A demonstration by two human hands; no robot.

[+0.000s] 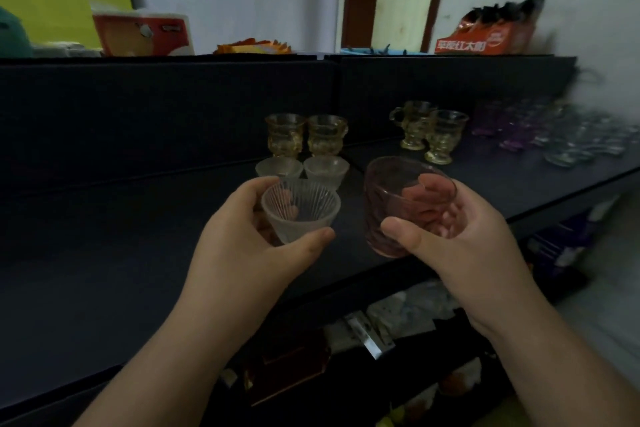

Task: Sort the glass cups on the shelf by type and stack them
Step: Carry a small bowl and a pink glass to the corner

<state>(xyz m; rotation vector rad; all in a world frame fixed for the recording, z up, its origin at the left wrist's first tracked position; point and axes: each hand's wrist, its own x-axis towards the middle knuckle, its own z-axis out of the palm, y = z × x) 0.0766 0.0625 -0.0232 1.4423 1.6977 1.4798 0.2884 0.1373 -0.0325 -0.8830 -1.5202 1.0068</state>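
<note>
My left hand [242,236] grips a small frosted ribbed glass cup [304,215] above the dark shelf [104,253]. My right hand [460,236] holds a larger purple-tinted glass cup [388,204], tilted toward me. Two more frosted ribbed cups [278,168] [326,170] stand just behind on the shelf. Behind those stand two amber footed cups [285,135] [327,136]. Another pair of amber footed cups [412,125] [445,136] stands farther right.
Blurred purple cups [502,128] and clear glass cups [585,142] crowd the shelf's right end. Snack packages [142,31] and an orange box [485,35] sit on the upper shelf. Assorted items fill the lower shelf [381,329].
</note>
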